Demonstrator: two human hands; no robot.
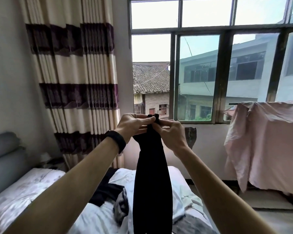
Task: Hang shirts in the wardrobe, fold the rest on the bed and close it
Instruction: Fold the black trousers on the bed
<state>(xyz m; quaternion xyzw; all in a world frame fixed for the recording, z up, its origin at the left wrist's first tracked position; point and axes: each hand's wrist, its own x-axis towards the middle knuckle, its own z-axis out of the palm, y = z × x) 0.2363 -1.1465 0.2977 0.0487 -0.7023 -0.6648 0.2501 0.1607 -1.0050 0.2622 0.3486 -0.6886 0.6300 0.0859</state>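
A long black garment (151,186) hangs straight down in front of me, raised above the bed (24,191). My left hand (134,125), with a black band on its wrist, pinches the garment's top edge. My right hand (171,134) grips the same top edge from the other side, the two hands almost touching. On the bed below lie another black garment (107,190), a grey one (121,205) and pale clothes (181,200). No wardrobe is in view.
A striped cream and purple curtain (78,81) hangs at the left of a large window (200,76). A pink cloth (267,146) is draped over a rack at the right. A grey padded headboard (3,157) stands at the far left.
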